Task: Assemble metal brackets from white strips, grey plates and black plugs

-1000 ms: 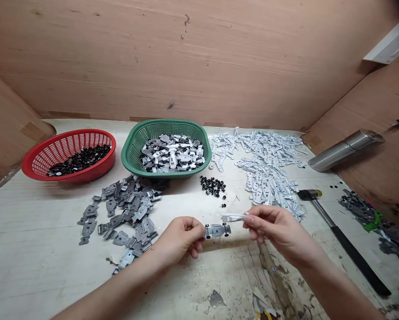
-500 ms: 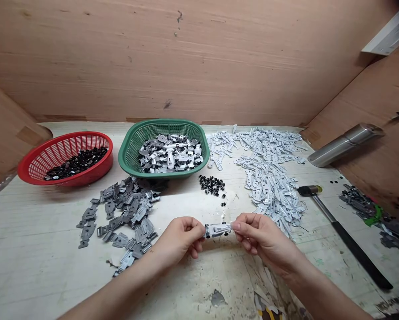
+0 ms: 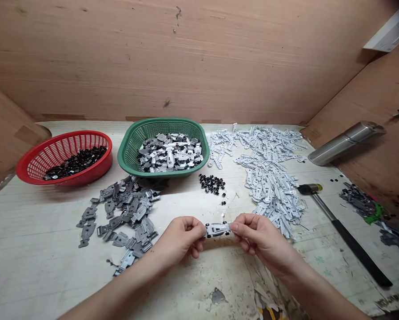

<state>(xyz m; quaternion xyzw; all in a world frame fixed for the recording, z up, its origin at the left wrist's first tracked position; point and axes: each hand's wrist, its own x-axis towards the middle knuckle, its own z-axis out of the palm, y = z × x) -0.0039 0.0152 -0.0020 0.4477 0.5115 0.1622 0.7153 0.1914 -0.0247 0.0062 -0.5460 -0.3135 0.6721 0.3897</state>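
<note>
Between my hands is a small white and grey toy race car [image 3: 218,230] with black wheels, held just above the table. My left hand [image 3: 185,235] pinches its left end between thumb and fingers. The right end is pinched by my right hand [image 3: 253,233], whose fingertips cover the tip. Beyond the car lies a small heap of black wheels [image 3: 213,184]. Grey plastic car bases [image 3: 129,213] are spread left of my left hand, and a pile of white car bodies [image 3: 271,182] lies behind my right hand.
A green basket [image 3: 122,155] holds assembled white and grey pieces; a red basket [image 3: 29,174] holds black parts. At right lie a black-handled hammer [image 3: 353,244] and scattered grey and green parts [image 3: 374,211]. A metal cylinder [image 3: 346,143] leans by the cardboard wall [image 3: 186,66].
The toy car is still between both hands. My right hand has shifted very slightly left, and the car has tilted a little. Everything else stays in place.
</note>
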